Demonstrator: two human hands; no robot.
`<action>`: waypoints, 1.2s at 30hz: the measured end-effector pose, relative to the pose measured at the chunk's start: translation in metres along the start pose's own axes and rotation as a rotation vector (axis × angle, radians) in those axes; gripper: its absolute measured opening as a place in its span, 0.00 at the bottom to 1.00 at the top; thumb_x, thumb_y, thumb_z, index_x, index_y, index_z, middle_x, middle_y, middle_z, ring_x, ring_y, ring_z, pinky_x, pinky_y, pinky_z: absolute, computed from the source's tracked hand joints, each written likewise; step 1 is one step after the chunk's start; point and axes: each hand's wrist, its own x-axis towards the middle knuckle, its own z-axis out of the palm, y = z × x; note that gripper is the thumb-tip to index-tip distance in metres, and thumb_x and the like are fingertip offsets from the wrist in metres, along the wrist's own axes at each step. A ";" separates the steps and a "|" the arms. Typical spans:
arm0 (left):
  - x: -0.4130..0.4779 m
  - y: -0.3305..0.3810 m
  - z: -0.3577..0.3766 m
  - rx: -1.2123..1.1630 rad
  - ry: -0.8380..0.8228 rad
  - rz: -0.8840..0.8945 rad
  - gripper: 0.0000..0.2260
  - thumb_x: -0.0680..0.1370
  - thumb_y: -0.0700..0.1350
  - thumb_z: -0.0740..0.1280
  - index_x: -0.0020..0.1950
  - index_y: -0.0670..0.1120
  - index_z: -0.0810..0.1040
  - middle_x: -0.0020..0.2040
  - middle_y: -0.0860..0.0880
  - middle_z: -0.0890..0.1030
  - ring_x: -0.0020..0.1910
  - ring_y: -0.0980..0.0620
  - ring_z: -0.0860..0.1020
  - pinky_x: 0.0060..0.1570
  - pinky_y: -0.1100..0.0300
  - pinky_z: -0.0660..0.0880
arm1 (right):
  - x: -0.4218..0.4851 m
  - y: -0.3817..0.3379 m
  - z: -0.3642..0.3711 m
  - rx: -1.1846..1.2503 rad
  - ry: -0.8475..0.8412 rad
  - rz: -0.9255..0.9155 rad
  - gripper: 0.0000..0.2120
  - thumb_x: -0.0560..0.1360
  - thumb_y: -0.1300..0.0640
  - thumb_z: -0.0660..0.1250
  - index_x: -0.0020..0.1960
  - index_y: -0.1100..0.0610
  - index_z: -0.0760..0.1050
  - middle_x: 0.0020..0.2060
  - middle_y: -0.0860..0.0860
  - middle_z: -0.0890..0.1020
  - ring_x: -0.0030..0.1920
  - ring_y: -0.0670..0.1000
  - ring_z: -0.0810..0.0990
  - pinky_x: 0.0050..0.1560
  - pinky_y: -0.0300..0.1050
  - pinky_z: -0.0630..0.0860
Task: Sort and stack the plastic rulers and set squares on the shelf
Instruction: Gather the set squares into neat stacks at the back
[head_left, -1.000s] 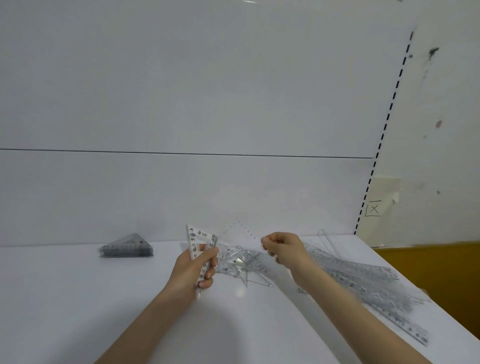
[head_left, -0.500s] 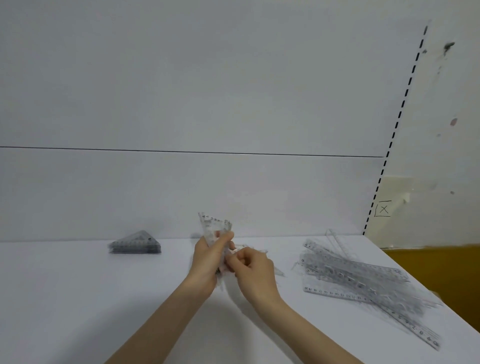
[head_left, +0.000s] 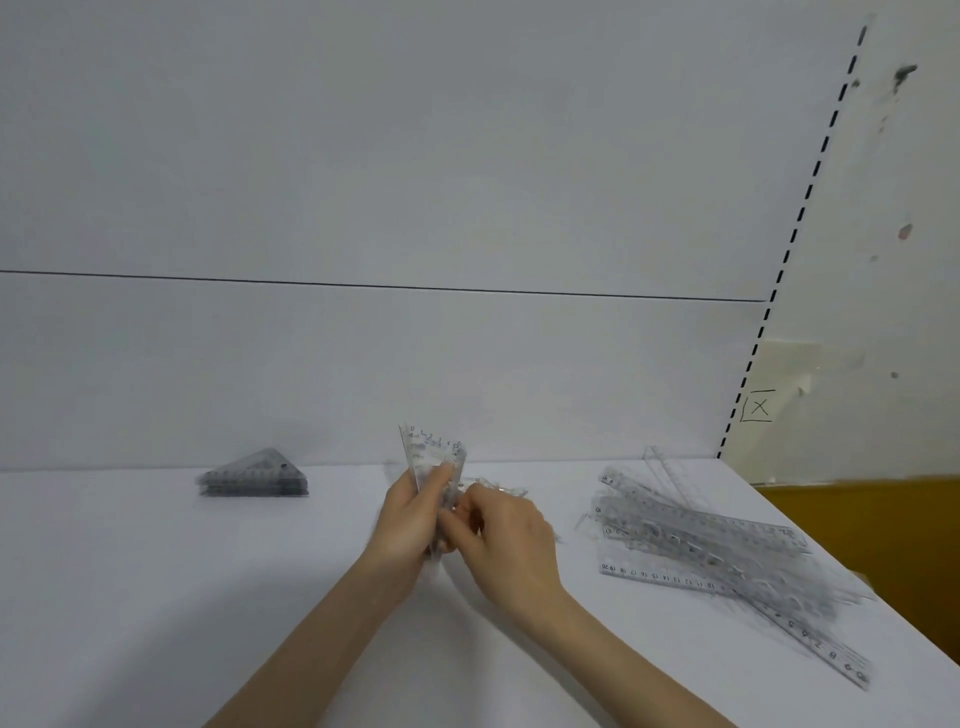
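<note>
We see the left hand (head_left: 410, 514) clamped around a small bunch of clear set squares (head_left: 435, 457). It holds them upright above the shelf (head_left: 156, 597), roughly centre frame, with the printed scales showing at the top edge. The right hand (head_left: 506, 538) is just beside the left and touching it. Its fingers (head_left: 462, 512) are curled in, pinching the lower part of the same bunch. It's blurred there, so we can't tell exactly which fingers grip.

A neat stack of set squares (head_left: 254, 479) lies flat on the shelf, well to the left near the back panel. A messy pile of rulers (head_left: 717, 551) lies on the right side of the shelf, overlapping at mixed angles and reaching toward the right edge. A few loose clear pieces (head_left: 501, 488) lie flat just behind the right hand, too blurred to identify. A small boxed X mark (head_left: 758, 406) is on the wall to the right, beside a dashed black line (head_left: 810, 192).
</note>
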 end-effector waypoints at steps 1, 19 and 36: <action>0.000 -0.001 -0.002 -0.010 0.007 -0.016 0.09 0.81 0.47 0.61 0.48 0.42 0.72 0.31 0.47 0.74 0.26 0.51 0.70 0.26 0.61 0.65 | 0.004 0.003 -0.004 0.016 0.008 0.026 0.17 0.76 0.43 0.64 0.32 0.49 0.67 0.28 0.45 0.75 0.32 0.45 0.72 0.36 0.42 0.67; 0.007 -0.001 -0.012 -0.105 0.065 -0.148 0.08 0.81 0.47 0.61 0.46 0.43 0.69 0.33 0.46 0.73 0.19 0.55 0.62 0.20 0.69 0.57 | 0.043 0.091 -0.020 -0.062 -0.237 0.266 0.24 0.69 0.43 0.74 0.60 0.54 0.77 0.50 0.47 0.80 0.48 0.47 0.76 0.48 0.42 0.72; 0.002 -0.006 0.002 -0.190 0.032 -0.249 0.25 0.79 0.61 0.51 0.43 0.43 0.77 0.27 0.46 0.75 0.18 0.52 0.68 0.22 0.68 0.55 | 0.022 0.025 -0.028 1.041 -0.274 0.343 0.02 0.72 0.69 0.69 0.41 0.66 0.79 0.32 0.59 0.82 0.28 0.49 0.80 0.30 0.37 0.75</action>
